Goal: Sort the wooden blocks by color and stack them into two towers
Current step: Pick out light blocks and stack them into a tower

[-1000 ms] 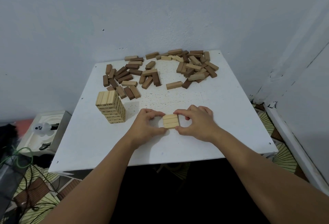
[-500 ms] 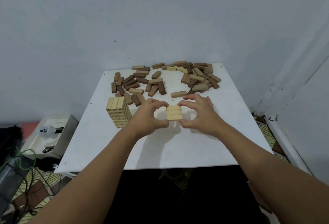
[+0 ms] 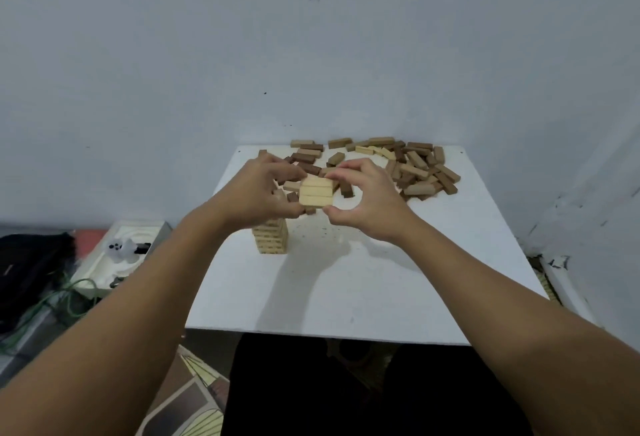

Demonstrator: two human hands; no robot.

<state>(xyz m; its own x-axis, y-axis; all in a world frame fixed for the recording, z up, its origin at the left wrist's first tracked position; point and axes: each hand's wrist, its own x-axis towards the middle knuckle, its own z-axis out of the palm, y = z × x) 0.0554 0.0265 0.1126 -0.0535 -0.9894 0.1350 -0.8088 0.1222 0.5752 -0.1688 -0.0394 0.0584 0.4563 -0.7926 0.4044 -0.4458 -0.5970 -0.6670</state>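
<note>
I see my left hand (image 3: 263, 190) and right hand (image 3: 363, 200) pinching a row of three pale blocks (image 3: 316, 191) between them, lifted above the white desk (image 3: 363, 280), just right of the pale tower (image 3: 272, 238). Mixed loose blocks (image 3: 415, 169) lie behind the tower.

free: bare near table (image 3: 363, 290) | blocked: light tower (image 3: 272, 238) left-centre; loose blocks (image 3: 419, 169) along far edge

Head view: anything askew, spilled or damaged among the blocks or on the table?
Nothing stands out. The left hand and right hand hold a flat row of three light blocks squarely above the table. The light tower stands straight. Loose blocks remain unsorted at the back.
</note>
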